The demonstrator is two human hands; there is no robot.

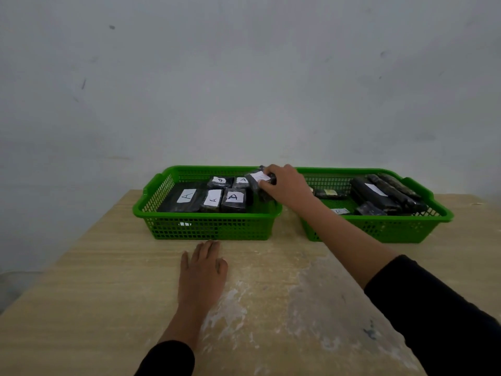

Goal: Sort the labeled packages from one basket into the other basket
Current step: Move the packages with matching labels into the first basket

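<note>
Two green plastic baskets stand side by side at the far end of the table. The left basket [208, 226] holds several black packages with white "A" labels [233, 198]. The right basket [393, 229] holds several black packages, some long, with white labels [371, 192]. My right hand [287, 185] reaches over the right end of the left basket and grips a black package with a white label [259, 180], tilted above the basket's inside. My left hand [203, 270] lies flat on the table in front of the left basket, fingers apart, holding nothing.
The wooden table [95, 294] has pale worn patches at the front right. A plain light wall rises directly behind the baskets. The table's left edge runs diagonally toward the near left corner.
</note>
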